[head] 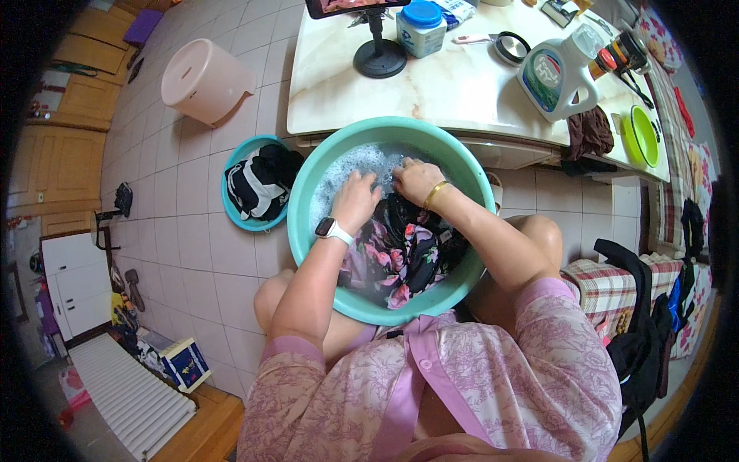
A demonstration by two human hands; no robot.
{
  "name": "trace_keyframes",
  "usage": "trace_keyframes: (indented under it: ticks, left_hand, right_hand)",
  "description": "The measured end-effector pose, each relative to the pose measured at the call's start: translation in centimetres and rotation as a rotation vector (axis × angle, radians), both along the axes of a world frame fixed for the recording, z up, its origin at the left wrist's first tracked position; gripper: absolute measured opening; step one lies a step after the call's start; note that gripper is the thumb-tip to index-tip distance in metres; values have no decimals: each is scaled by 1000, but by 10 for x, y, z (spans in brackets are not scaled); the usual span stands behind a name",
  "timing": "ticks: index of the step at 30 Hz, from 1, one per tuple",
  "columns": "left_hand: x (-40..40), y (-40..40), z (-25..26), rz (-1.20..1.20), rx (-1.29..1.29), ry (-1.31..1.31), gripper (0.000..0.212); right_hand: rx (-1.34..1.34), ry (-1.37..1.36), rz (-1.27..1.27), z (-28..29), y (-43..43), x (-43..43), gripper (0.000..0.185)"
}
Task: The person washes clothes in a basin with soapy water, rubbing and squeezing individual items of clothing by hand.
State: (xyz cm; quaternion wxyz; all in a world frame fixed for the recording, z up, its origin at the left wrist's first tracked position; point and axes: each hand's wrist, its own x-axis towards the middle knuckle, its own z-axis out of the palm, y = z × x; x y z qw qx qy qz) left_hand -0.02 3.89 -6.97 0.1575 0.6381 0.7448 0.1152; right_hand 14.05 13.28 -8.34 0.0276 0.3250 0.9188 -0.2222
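Note:
A large green plastic basin (299,231) stands before me, with sudsy water and wet garments inside. A black garment with pink flowers (413,254) lies bunched in the near half, partly under water. White foam (352,159) gathers at the far left of the basin. My left hand (357,199), below a white-strapped watch, bends its fingers into the suds. To its right, my right hand (417,180), with a gold bracelet at the wrist, reaches down beside dark wet cloth. The water and foam partly hide the fingers of both hands, so any grip on cloth is unclear.
Left of the basin sits a blue basin (231,216) holding black-and-white clothes (260,185). A pink plastic stool (202,81) stands beyond it. The marble-topped table (335,98) carries a phone stand (378,58), a detergent bottle (551,81) and a lime-green bowl (639,136).

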Motion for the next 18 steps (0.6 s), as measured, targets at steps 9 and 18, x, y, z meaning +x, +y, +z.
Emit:
trace_keyframes:
  ticks: [9,18]
  left_hand:
    - [3,0,7,22,-35,7,28]
    - [3,1,11,17,-61,-10,31]
  right_hand:
    - [13,47,1,-1,0,1,28]
    - [20,80,-1,-4,1,2,27]
